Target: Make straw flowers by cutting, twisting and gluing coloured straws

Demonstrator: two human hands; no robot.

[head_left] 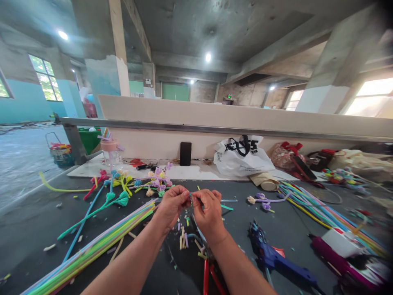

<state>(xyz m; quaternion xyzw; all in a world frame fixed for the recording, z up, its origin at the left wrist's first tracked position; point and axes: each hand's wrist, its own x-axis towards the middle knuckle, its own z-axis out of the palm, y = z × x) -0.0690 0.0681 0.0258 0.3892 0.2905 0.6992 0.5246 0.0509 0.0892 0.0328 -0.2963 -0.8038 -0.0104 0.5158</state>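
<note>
Tight around my hands, open at near left

Bare worktop lies near left; straw bundle flanks left, blue glue gun right, red-handled pliers below, flower stems ahead.

- One view only, from a camera worn on the person's head, so no second view shares any of the scene.
- It faces forward and slightly down across the dark grey desk, taking in the beige partition board behind it and the concrete ceiling.
- It sits close: both forearms enter from the bottom edge, and the left hand and right hand meet near the centre.
- The wide lens bends the frame's edges.
</note>
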